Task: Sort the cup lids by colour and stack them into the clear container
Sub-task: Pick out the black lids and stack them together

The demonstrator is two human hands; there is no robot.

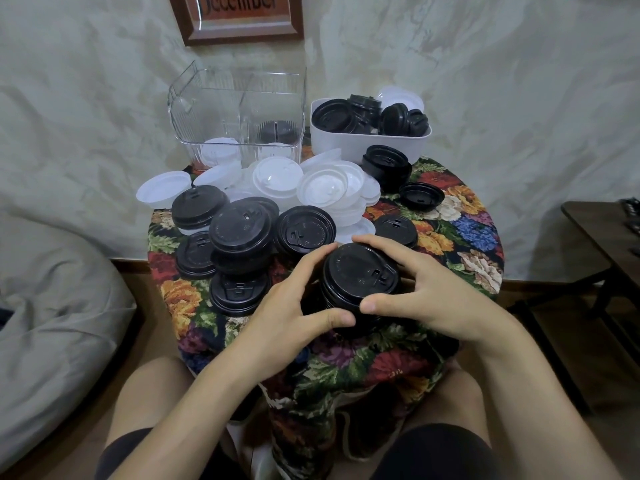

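Sorting barely begun, we judge: our left hand (298,306) and right hand (426,292) grip stack of black plastic cup lids (360,285); clear ribbed plastic container (214,109) nearly empty; white plastic lids (322,188) loose.

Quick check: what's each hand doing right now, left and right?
Left hand: fingers curled round the stack of black lids, holding it.
Right hand: gripping the same stack from the opposite side.

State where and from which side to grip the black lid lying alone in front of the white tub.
Take the black lid by its outer rim, pinching opposite edges, coming down from above. It lies flat on the floral cloth, rim clear all round, with a low top.
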